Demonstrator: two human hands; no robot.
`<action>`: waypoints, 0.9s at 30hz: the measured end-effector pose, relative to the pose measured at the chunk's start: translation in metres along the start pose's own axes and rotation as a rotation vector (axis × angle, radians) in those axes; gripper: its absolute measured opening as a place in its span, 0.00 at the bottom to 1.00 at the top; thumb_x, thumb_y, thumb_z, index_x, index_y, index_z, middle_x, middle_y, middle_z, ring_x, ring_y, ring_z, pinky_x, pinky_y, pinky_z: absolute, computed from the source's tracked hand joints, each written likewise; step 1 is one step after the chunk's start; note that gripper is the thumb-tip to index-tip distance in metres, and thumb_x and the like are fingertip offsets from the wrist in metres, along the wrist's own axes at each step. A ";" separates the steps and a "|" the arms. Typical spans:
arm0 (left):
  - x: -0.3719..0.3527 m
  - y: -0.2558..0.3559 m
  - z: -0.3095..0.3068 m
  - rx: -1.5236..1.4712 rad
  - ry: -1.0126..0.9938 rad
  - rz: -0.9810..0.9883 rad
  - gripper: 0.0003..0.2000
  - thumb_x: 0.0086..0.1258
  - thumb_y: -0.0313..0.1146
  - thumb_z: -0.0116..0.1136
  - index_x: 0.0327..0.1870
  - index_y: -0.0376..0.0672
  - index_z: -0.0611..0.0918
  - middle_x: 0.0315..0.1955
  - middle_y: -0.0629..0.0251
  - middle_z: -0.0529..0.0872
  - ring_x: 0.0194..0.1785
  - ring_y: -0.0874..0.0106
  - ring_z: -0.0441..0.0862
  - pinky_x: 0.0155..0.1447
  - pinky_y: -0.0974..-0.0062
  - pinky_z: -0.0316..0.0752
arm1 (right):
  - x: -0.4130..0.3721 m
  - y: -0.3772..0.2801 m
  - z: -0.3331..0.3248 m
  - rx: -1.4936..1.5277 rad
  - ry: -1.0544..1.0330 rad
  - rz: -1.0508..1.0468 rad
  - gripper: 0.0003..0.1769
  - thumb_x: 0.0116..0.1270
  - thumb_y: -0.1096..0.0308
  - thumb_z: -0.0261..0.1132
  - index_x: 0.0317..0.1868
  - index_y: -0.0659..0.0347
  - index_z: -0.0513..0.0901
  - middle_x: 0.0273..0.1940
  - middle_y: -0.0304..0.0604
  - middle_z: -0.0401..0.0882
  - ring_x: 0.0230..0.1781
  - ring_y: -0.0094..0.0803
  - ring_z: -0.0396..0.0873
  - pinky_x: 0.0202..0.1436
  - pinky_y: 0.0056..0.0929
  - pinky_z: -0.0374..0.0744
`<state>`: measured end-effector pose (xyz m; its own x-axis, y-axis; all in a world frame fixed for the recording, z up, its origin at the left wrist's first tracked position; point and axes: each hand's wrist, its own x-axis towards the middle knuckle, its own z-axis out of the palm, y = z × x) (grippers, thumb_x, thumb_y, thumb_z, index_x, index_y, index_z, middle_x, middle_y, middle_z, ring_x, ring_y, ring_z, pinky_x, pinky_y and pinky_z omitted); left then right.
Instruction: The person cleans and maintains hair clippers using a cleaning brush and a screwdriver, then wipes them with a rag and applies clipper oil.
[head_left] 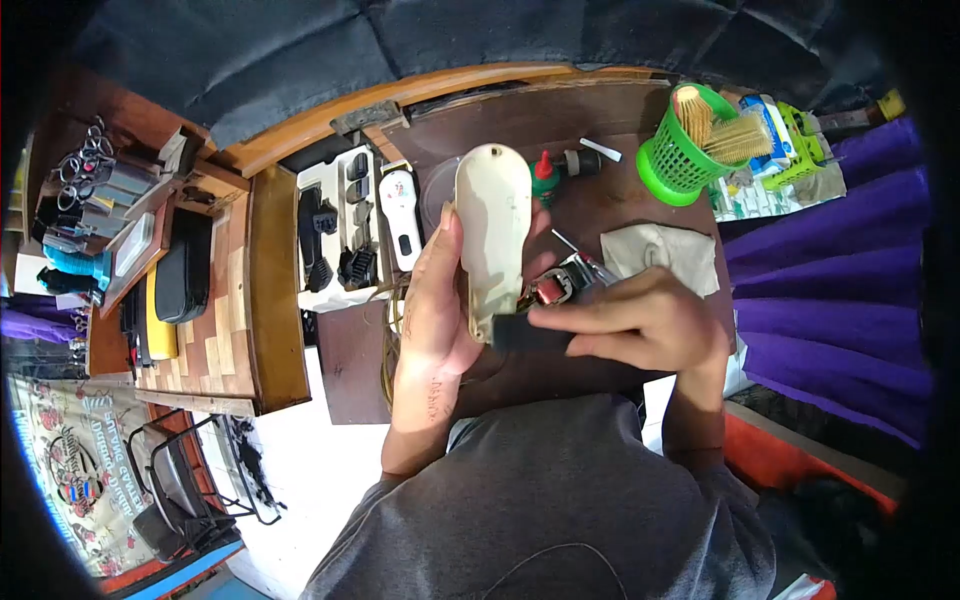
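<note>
My left hand (pixel 436 285) is wrapped round a cream-white clipper housing half (pixel 494 215), held upright with its hollow inner side facing me. In my right hand (pixel 650 320) a black rectangular block (pixel 525 332) is pinched between thumb and fingers. The block lies against the bottom end of the housing; whether it has bristles I cannot see. Just beyond my right fingers is an opened clipper mechanism (pixel 553 287) with a red coil, partly covered by the hand. A folded pale cloth (pixel 660 252) lies on the brown table to its right.
A green bottle with a red tip (pixel 544 178) stands at the back. At right is a green basket (pixel 673 160) holding brushes. A white clipper (pixel 401 220) and a tray of clipper parts (pixel 340 285) lie at left. Scissors (pixel 80 170) hang farther left, near a purple curtain (pixel 830 280) opposite.
</note>
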<state>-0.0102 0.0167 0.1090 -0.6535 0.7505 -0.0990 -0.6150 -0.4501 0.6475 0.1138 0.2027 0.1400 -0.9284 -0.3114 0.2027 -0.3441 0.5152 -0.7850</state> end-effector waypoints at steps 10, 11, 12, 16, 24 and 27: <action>0.000 0.002 -0.006 -0.098 -0.006 -0.016 0.25 0.83 0.47 0.42 0.70 0.37 0.68 0.60 0.50 0.80 0.61 0.58 0.81 0.65 0.55 0.79 | 0.013 -0.009 0.027 -0.004 0.613 0.150 0.21 0.69 0.72 0.68 0.62 0.59 0.82 0.43 0.51 0.88 0.38 0.28 0.88 0.39 0.28 0.81; 0.002 0.004 -0.007 -0.015 -0.019 0.035 0.27 0.83 0.49 0.41 0.72 0.38 0.66 0.62 0.50 0.78 0.64 0.57 0.79 0.67 0.53 0.76 | 0.008 -0.011 0.034 -0.079 0.442 0.253 0.22 0.68 0.69 0.68 0.63 0.54 0.82 0.33 0.52 0.86 0.30 0.36 0.87 0.32 0.34 0.78; 0.003 0.007 -0.008 0.068 -0.030 0.086 0.29 0.83 0.51 0.40 0.74 0.39 0.64 0.65 0.49 0.76 0.66 0.56 0.76 0.70 0.50 0.73 | 0.011 -0.019 0.041 -0.068 0.410 0.240 0.23 0.69 0.67 0.68 0.64 0.50 0.81 0.26 0.52 0.81 0.25 0.42 0.83 0.29 0.37 0.74; 0.005 0.018 0.001 0.015 0.146 0.293 0.28 0.83 0.50 0.40 0.75 0.41 0.63 0.67 0.49 0.73 0.69 0.57 0.73 0.69 0.48 0.73 | -0.003 -0.028 0.037 -0.016 0.140 0.116 0.24 0.68 0.72 0.67 0.65 0.55 0.80 0.36 0.49 0.87 0.28 0.25 0.82 0.35 0.26 0.77; 0.004 0.014 0.015 0.025 0.093 0.421 0.30 0.83 0.53 0.37 0.74 0.40 0.63 0.65 0.51 0.75 0.65 0.59 0.77 0.64 0.55 0.80 | 0.023 -0.032 0.077 -0.046 0.385 0.147 0.27 0.71 0.67 0.65 0.69 0.60 0.75 0.29 0.52 0.83 0.26 0.42 0.83 0.32 0.35 0.77; 0.006 0.024 -0.004 -0.204 0.008 0.478 0.29 0.83 0.54 0.32 0.75 0.44 0.63 0.66 0.54 0.75 0.64 0.62 0.78 0.63 0.58 0.80 | 0.016 -0.026 0.076 -0.012 0.369 -0.050 0.30 0.72 0.68 0.62 0.72 0.64 0.69 0.43 0.60 0.84 0.33 0.47 0.86 0.36 0.37 0.80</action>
<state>-0.0304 0.0083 0.1210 -0.8853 0.4346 0.1656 -0.3200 -0.8276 0.4612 0.1190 0.1236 0.1188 -0.8976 -0.0283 0.4400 -0.3899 0.5167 -0.7622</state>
